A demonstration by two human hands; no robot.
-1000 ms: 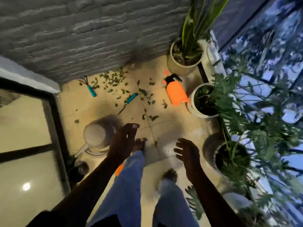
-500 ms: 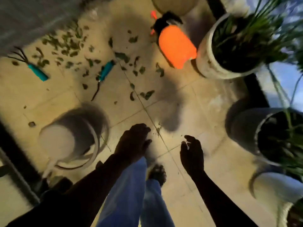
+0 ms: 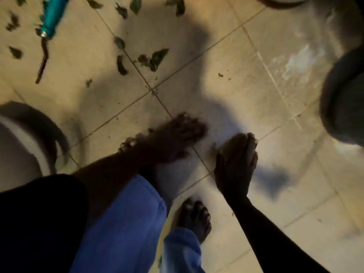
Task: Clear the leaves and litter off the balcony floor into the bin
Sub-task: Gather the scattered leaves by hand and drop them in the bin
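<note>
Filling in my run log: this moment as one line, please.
left hand: blurred, near floor | right hand: open, fingers straight | leaves: on floor ahead | bin: at left

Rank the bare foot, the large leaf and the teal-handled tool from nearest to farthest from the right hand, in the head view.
1. bare foot, just below and left of the right hand.
2. large leaf, farther up and to the left.
3. teal-handled tool, far top-left corner.
</note>
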